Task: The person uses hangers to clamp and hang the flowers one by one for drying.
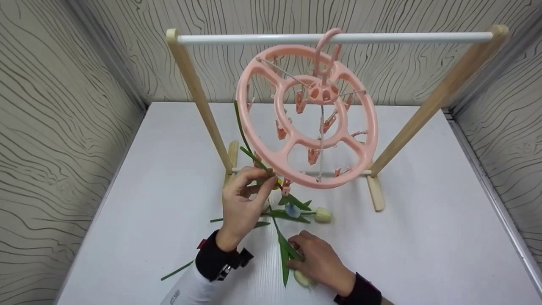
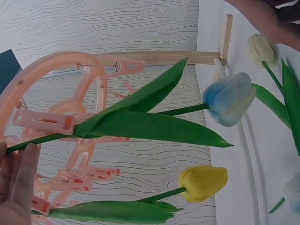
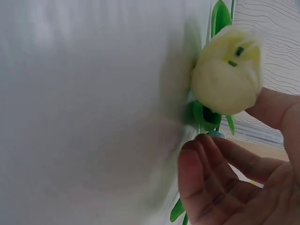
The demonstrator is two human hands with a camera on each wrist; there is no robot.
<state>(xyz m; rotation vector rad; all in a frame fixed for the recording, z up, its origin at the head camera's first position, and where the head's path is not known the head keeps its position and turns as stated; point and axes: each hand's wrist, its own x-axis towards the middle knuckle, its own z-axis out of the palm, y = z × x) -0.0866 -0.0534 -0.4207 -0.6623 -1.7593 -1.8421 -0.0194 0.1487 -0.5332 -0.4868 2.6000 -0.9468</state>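
Note:
My left hand pinches the green stem of a blue-and-white artificial tulip between thumb and fingers. A pink clip on the round hanging rack sits at that stem, just above the leaves. Beside it, a yellow tulip hangs head down from another clip. Low over the table, my right hand is at a white tulip lying there, fingers loosely bent and apart around the bloom and leaves. Its thumb is partly hidden behind the bloom.
The pink rack hangs by its hook from a white bar between wooden posts. More clips dangle under its rings. Another white tulip and loose stems lie on the white table. Patterned walls stand behind and at the sides.

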